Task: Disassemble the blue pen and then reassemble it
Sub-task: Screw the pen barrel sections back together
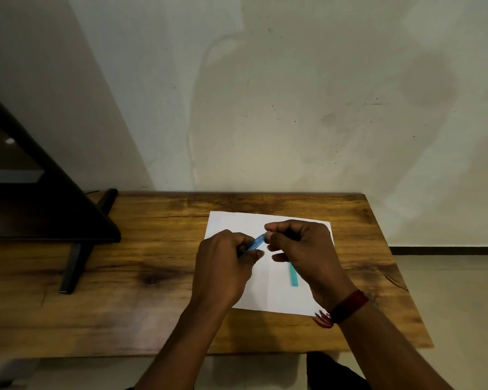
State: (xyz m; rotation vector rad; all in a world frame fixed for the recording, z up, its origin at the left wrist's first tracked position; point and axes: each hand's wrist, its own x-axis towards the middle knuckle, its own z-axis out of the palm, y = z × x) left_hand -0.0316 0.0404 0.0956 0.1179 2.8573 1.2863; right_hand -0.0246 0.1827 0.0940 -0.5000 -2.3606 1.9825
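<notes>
At frame centre, above the white paper sheet (237, 223), the left hand (223, 266) grips the blue pen barrel (255, 243). The right hand (299, 249) pinches its upper end. A teal pen part (293, 274) lies on the sheet, lower right.

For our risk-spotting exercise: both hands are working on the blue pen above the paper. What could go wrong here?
1. A small part could slip from the right hand as it works the translucent blue pen barrel held by the left hand.
2. The loose teal pen piece on the white paper sheet could get knocked off the wooden table.
</notes>
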